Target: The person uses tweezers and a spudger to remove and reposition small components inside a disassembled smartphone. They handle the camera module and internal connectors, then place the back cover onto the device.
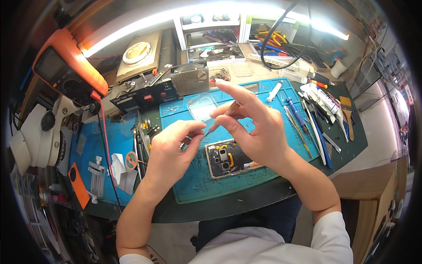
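Above the blue work mat (193, 189), my right hand (261, 121) pinches a slim copper-coloured screwdriver (213, 127) between thumb and fingers, with the index finger raised. The tool slants down toward my left hand (169, 145), whose fingertips are pressed together at its tip. Whether those fingers hold a small part or just the tip, I cannot make out. Below my hands lies an opened smartphone (215, 169), its camera modules and orange flex cables exposed. My right hand and wrist cover part of it.
An orange multimeter (66, 66) stands at the far left, its red lead hanging over the mat. A metal clamp (96, 178) lies below it. Tweezers, a blue pen-like tool (296, 112) and a white syringe (274, 91) lie at right. A black cable loop (262, 48) hangs overhead.
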Available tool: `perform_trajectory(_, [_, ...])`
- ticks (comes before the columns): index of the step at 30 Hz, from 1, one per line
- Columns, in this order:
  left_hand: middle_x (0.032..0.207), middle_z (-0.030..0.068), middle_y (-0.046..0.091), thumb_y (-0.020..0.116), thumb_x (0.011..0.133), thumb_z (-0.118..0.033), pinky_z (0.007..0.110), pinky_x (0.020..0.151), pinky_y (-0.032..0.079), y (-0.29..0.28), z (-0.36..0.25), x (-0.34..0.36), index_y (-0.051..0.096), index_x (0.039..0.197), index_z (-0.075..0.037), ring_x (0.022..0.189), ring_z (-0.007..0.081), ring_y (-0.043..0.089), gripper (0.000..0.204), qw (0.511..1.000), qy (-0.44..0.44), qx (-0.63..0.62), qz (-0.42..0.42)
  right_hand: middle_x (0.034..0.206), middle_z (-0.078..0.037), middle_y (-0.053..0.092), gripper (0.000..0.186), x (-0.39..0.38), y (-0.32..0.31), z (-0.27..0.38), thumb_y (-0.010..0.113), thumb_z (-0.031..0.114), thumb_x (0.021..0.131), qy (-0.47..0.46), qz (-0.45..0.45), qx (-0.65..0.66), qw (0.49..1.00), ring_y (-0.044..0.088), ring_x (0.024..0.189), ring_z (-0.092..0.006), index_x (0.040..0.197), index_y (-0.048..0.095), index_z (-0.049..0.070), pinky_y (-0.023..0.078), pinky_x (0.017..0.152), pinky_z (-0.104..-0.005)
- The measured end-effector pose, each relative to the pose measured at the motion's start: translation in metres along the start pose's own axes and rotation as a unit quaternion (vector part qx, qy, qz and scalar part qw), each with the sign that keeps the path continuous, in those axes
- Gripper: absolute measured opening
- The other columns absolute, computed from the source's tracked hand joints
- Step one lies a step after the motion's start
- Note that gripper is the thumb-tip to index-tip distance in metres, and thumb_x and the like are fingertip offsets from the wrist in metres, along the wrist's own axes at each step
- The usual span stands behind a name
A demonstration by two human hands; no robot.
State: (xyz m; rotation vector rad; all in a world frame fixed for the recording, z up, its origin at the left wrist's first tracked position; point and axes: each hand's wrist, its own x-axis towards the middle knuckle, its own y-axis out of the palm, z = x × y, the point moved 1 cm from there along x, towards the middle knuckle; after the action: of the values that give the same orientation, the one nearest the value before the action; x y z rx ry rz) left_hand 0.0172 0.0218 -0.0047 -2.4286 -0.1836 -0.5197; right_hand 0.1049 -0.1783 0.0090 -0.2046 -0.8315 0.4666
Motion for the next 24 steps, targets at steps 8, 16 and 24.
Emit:
perform_trajectory(8, [0.102, 0.0102, 0.078, 0.082, 0.093, 0.002, 0.031, 0.076, 0.064, -0.001, -0.003, -0.002, 0.076, 0.120, -0.002, 0.090, 0.0184, 0.079, 0.028, 1.000, -0.007, 0.000, 0.013, 0.105, -0.015, 0.082, 0.056, 0.000, -0.008, 0.007, 0.076, 0.009, 0.105, 0.033, 0.010, -0.005, 0.999, 0.082, 0.093, -0.0200, 0.156, 0.056, 0.000, 0.065, 0.083, -0.0327])
perform_trajectory(16, [0.102, 0.0103, 0.079, 0.082, 0.093, 0.003, 0.031, 0.078, 0.065, 0.005, -0.002, -0.004, 0.076, 0.122, -0.001, 0.089, 0.0173, 0.080, 0.030, 1.000, -0.007, -0.030, 0.009, 0.105, -0.010, 0.082, 0.056, -0.007, -0.007, 0.006, 0.075, 0.006, 0.102, 0.021, -0.005, 0.012, 1.000, 0.083, 0.094, -0.0225, 0.155, 0.057, 0.011, 0.065, 0.079, -0.0336])
perform_trajectory(24, [0.104, 0.0090, 0.083, 0.081, 0.096, -0.001, 0.031, 0.074, 0.063, 0.014, -0.017, -0.017, 0.075, 0.127, -0.003, 0.087, 0.0147, 0.079, 0.031, 0.990, -0.023, -0.090, 0.102, 0.095, -0.010, 0.079, 0.046, -0.031, -0.030, 0.034, 0.074, 0.000, 0.100, 0.029, 0.043, -0.080, 0.995, 0.081, 0.086, -0.0246, 0.144, 0.062, 0.006, 0.063, 0.075, -0.0354])
